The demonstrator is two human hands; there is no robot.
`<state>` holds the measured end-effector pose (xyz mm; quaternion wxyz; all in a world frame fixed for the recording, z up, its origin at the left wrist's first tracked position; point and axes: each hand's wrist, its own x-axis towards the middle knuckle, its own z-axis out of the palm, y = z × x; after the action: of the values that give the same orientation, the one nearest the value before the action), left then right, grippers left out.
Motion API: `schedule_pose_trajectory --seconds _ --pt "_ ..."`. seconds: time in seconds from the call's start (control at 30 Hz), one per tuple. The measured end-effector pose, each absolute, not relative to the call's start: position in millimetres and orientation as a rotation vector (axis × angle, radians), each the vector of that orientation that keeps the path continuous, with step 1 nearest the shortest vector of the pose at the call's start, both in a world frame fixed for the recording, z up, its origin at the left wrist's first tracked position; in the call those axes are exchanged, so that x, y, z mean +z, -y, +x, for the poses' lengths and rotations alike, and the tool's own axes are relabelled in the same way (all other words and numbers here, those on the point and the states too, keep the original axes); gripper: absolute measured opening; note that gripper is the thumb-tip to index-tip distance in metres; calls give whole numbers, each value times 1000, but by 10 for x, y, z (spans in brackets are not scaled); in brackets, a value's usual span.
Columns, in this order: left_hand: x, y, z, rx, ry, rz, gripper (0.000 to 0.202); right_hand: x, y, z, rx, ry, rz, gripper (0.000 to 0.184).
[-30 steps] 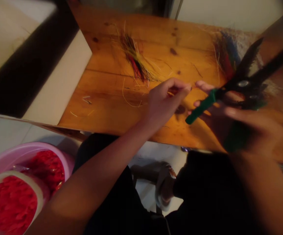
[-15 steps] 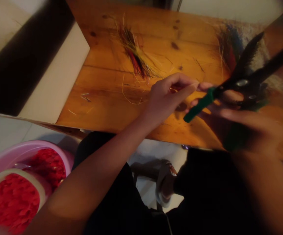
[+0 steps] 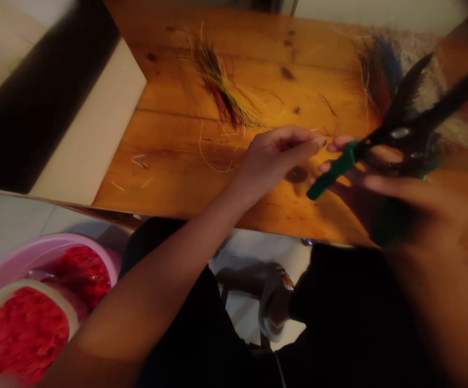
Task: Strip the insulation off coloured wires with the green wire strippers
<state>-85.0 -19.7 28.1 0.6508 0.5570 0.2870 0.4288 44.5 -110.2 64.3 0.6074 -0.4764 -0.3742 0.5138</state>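
My right hand (image 3: 415, 199) is wrapped around green-handled shears (image 3: 398, 134). Their dark blades, one with a toothed edge, stand apart and point up and to the right. My left hand (image 3: 280, 148) is closed in a pinch, thumb against fingers, just left of the right fingertips. A tiny dark tip shows at the end of the pinch, too small to name. Beyond my left hand, a bundle of thin coloured strands (image 3: 224, 89) in yellow, red and black lies on the wooden table (image 3: 169, 161). Part of my right hand is hidden behind the shears.
A second strand bundle, blue and pale (image 3: 393, 62), lies behind the shears. Loose strand bits are scattered on the table. A white panel (image 3: 96, 118) stands at the left. Below left, a pink basin (image 3: 108, 258) and a pale tub (image 3: 70, 312) hold red pieces.
My left fingertips have parted a little from the right fingers, and the small dark tip at the pinch now shows. The shears stay in my right hand, with their blades still apart.
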Motion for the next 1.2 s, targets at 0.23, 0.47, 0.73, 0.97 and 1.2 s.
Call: schedule_pose_trajectory --seconds 0.23,0.47,0.73,0.97,1.2 --pt "267 197 -818 1066 -658 1314 9 644 1142 503 1244 852 -1089 35" --pt "297 199 -807 1033 -657 1366 10 638 1142 468 1308 849 -1078 29" --pt "313 229 -803 967 -716 1262 8 643 1151 467 1281 769 -1055 21" --pt "314 230 -810 957 -687 1296 12 652 1141 494 1321 705 -983 12" --pt "322 198 -826 1063 -681 1308 11 686 1096 533 1274 689 -926 18"
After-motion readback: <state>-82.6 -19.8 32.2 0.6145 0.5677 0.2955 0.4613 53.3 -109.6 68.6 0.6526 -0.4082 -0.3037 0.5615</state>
